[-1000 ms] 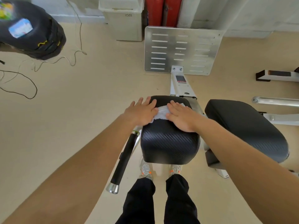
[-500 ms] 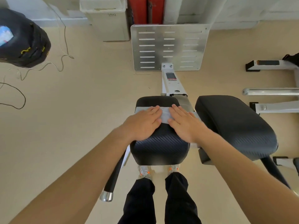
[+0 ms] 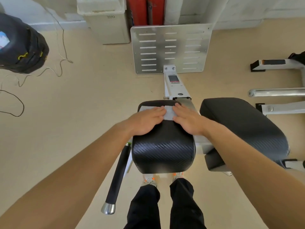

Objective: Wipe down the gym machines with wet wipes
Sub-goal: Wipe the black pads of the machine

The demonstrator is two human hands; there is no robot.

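Note:
A white wet wipe (image 3: 168, 112) lies spread flat across the far part of a black textured pad (image 3: 163, 151) of a gym machine. My left hand (image 3: 146, 120) presses flat on the wipe's left half, fingers straight. My right hand (image 3: 188, 119) presses flat on its right half in the same way. Only a strip of the wipe shows between and beyond my fingers; the rest is under my palms.
A second black pad (image 3: 244, 126) sits to the right. A metal footplate (image 3: 170, 47) stands ahead on a white rail (image 3: 175, 86). A black handle bar (image 3: 118, 176) hangs at the lower left. A black bag (image 3: 21, 45) and cables (image 3: 59, 63) lie on the floor at left.
The wipe, bunched between my hands a second ago, is now spread flat across the pad. Both hands have slid a little toward the pad's far edge.

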